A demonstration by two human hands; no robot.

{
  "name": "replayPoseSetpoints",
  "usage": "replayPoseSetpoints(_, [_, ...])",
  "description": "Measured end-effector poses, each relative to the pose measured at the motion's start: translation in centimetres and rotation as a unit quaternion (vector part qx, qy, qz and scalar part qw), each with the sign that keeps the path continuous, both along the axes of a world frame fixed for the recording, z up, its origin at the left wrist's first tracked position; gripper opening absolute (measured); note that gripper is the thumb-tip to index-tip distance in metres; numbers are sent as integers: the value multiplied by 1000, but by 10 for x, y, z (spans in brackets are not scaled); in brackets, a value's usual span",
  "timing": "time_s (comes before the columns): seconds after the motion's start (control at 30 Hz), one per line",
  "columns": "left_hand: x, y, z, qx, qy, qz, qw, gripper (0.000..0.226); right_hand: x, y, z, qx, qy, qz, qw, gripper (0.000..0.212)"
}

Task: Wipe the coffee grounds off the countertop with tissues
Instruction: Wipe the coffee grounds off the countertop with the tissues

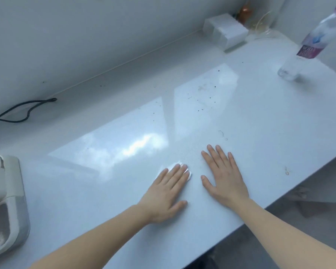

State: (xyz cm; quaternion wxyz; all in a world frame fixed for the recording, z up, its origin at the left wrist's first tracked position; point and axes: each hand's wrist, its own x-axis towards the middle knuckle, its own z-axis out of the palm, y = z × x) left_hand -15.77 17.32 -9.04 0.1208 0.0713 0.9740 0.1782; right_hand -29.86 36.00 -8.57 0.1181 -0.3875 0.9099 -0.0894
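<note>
This looks like a home kitchen or a small pantry corner. A long, glossy white countertop (241, 117) runs along a plain pale wall (85, 35) and mirrors a window with sky and clouds. At its left end sits a white slatted appliance or rack (6, 202), with a black cord (17, 111) trailing beside the wall. In the far corner stand a small white box (226, 31) and a brownish item too blurred to identify. A clear plastic water bottle (306, 47) stands at the right. Dark crumbs (204, 100) speckle the surface.
</note>
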Motion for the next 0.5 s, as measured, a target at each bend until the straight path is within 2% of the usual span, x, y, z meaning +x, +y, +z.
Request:
replayPoseSetpoints(0.07, [-20,-30,1,-24,5,-15,1000,70,-1,1,1,3,-5,-1,1000,69])
replayPoseSetpoints(0.23, [-112,-96,10,-28,-41,198,979,66,1,0,2,5,-16,-7,1000,68])
replayPoseSetpoints(0.27, [-126,-93,10,-22,-40,212,976,66,0,0,2,2,-17,-6,1000,68])
replayPoseSetpoints(0.3, [-135,-85,10,-16,-40,192,980,66,0,0,2,3,-16,-5,1000,68])
replayPoseSetpoints(0.37, [-136,-53,7,-11,-16,58,998,66,-1,1,2,10,-13,-3,1000,68])
replayPoseSetpoints(0.43, [-118,-22,1,5,13,-78,997,67,-1,0,2,8,-12,-3,1000,68])
replayPoseSetpoints(0.5, [-119,-26,-1,10,22,-135,991,65,-2,-1,3,3,-10,-4,1000,67])
